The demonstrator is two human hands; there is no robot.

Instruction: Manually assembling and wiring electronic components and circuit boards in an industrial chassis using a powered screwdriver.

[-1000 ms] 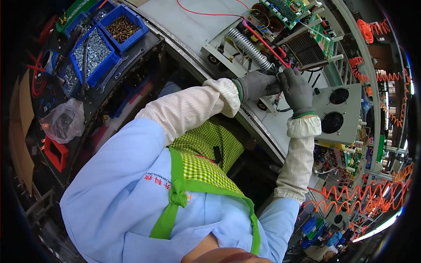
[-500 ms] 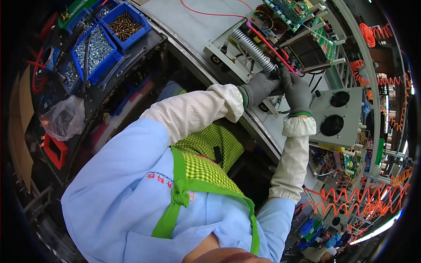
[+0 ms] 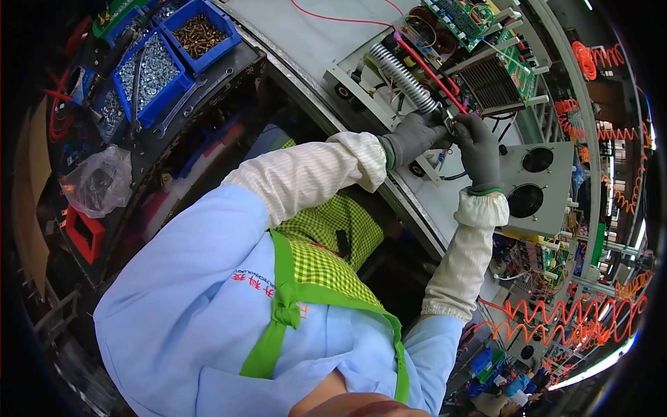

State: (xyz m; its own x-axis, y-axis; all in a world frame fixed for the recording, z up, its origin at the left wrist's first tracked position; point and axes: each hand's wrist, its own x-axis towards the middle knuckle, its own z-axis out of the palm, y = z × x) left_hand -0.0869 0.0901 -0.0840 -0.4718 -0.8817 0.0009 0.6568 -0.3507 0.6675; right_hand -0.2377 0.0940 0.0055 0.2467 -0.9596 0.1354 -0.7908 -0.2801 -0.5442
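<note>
Both my hands wear grey gloves and work at the near end of a silvery coiled spring-like part (image 3: 404, 78) on an open metal chassis (image 3: 363, 97). My left hand (image 3: 415, 141) is closed beside the coil's end, its fingertips partly hidden. Across from it, my right hand (image 3: 478, 149) pinches at a small metal piece (image 3: 449, 124) too small to name. A thick red-pink cable (image 3: 429, 66) runs along the coil and ends close to the right fingertips.
Green circuit boards (image 3: 455, 24) and a dark finned block (image 3: 490, 83) stand beyond the coil. Right of my hands lies a grey panel with two fans (image 3: 533, 221). At the left, blue bins (image 3: 179, 87) of fasteners and a wrench (image 3: 182, 111) lie on a dark bench.
My right hand has shifted slightly right and its fingers have drawn back, baring the small metal piece at the coil's end. The left hand stays nearly in place.
</note>
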